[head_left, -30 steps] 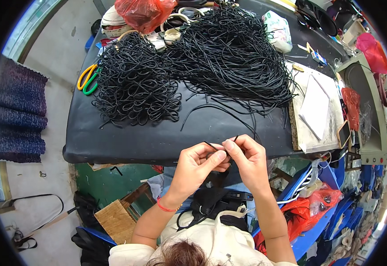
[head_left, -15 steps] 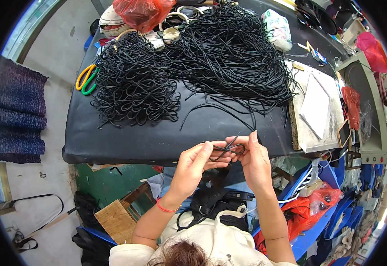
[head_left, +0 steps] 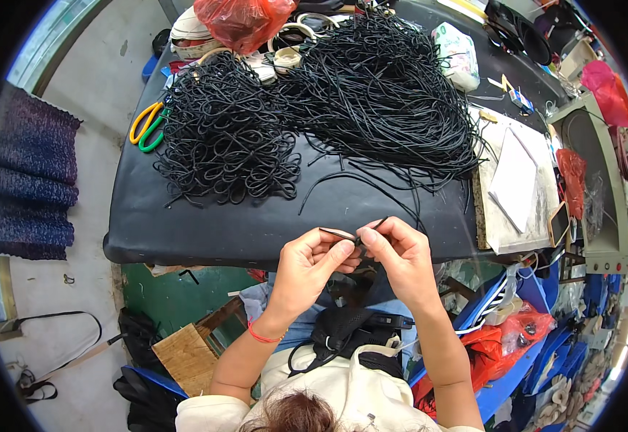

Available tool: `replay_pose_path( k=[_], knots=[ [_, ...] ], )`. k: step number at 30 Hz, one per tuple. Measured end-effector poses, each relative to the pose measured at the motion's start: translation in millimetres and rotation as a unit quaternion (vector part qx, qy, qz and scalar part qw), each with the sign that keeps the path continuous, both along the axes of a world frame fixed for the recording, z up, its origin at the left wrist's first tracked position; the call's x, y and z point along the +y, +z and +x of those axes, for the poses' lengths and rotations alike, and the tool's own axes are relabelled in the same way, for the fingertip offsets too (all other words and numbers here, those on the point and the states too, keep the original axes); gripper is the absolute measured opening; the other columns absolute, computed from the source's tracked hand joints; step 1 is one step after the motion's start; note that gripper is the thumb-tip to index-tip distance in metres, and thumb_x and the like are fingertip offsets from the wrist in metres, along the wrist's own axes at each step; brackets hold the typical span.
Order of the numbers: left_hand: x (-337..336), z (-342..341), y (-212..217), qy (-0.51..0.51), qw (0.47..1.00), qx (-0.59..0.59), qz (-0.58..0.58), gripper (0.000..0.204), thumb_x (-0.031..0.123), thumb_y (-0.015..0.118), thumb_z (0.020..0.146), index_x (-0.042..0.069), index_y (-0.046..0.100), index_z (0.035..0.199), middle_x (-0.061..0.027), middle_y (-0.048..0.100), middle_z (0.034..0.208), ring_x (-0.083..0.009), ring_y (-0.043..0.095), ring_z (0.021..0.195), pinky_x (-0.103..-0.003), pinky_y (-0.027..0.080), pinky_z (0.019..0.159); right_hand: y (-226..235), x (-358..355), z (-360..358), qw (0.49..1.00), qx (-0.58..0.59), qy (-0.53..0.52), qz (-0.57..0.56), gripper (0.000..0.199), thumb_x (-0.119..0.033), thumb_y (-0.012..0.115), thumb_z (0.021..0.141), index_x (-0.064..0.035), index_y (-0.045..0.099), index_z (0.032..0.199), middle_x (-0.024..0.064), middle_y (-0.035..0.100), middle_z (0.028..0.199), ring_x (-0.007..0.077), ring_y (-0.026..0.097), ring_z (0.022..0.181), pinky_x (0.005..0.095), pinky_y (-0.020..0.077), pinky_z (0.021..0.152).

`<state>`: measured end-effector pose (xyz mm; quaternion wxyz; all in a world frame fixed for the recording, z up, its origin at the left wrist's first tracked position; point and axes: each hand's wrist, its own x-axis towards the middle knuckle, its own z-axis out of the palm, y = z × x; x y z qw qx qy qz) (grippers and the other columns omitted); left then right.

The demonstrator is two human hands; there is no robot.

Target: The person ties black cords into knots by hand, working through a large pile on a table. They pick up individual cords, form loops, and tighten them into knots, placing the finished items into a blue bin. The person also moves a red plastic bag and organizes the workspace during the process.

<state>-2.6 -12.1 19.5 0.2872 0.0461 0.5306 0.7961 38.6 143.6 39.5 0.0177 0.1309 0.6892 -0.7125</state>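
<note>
Over the front edge of the black table, my left hand [head_left: 312, 265] and my right hand [head_left: 398, 261] meet with thumbs and fingertips pinched together. Between them they hold a black cord [head_left: 358, 240]; a loop of it sticks out at the left fingers and an end pokes up by the right thumb. The middle of the cord is mostly hidden by the fingers. Beyond the hands, on the left, lies a pile of looped, knotted black cords [head_left: 227, 144]. A larger heap of long loose black cords [head_left: 393, 108] spreads to its right, with a few strands trailing toward me.
Scissors with yellow and green handles [head_left: 148, 128] lie left of the looped pile. A red plastic bag [head_left: 245, 21] sits at the back. On the right are a board with white paper [head_left: 513, 180] and a phone [head_left: 559, 223]. The padded black table [head_left: 184, 234] ends just before me.
My fingers have closed in around the cord, which was spread open as loops between my hands. The right thumb has come down onto it. The view has shifted slightly.
</note>
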Motion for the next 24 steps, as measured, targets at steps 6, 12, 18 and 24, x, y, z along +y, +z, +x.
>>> replay_pose_path(
  k=[6, 12, 18, 24],
  knots=[
    [2, 5, 2, 0.037, 0.997, 0.058, -0.038, 0.013, 0.006, 0.054, 0.090, -0.007, 0.057, 0.092, -0.0111, 0.066, 0.083, -0.0134, 0.065, 0.073, -0.025, 0.055, 0.068, 1, -17, 1, 0.998, 0.047, -0.030, -0.027, 0.015, -0.005, 0.065, 0.082, 0.0011, 0.059, 0.094, 0.0042, 0.063, 0.083, 0.0071, 0.058, 0.076, 0.0207, 0.0481, 0.067],
    [9, 12, 2, 0.088, 0.988, 0.092, -0.084, 0.010, 0.005, 0.053, 0.090, -0.005, 0.056, 0.090, -0.0097, 0.063, 0.080, -0.0114, 0.063, 0.071, -0.024, 0.054, 0.063, -6, -21, 2, 0.996, 0.049, -0.055, -0.058, 0.014, -0.005, 0.065, 0.082, 0.0007, 0.060, 0.094, 0.0051, 0.064, 0.085, 0.0075, 0.059, 0.076, 0.0211, 0.0485, 0.067],
    [-5, -12, -5, 0.191, 0.949, 0.176, -0.178, 0.011, 0.007, 0.058, 0.088, -0.004, 0.061, 0.088, -0.0032, 0.062, 0.073, -0.0068, 0.057, 0.065, -0.021, 0.046, 0.058, -10, -9, -19, 0.997, 0.043, -0.053, 0.044, 0.018, -0.012, 0.067, 0.082, 0.0009, 0.060, 0.094, 0.0045, 0.064, 0.087, 0.0091, 0.059, 0.077, 0.0231, 0.0481, 0.069],
    [-45, -50, -26, 0.280, 0.747, 0.382, -0.467, 0.014, 0.012, 0.064, 0.082, -0.002, 0.061, 0.086, -0.0052, 0.055, 0.081, -0.0151, 0.052, 0.072, -0.027, 0.042, 0.064, -40, 23, -78, 0.876, 0.138, -0.041, 0.460, 0.013, -0.013, 0.066, 0.077, -0.0034, 0.059, 0.081, 0.0102, 0.052, 0.084, 0.0259, 0.051, 0.076, 0.0360, 0.0420, 0.069]
  ],
)
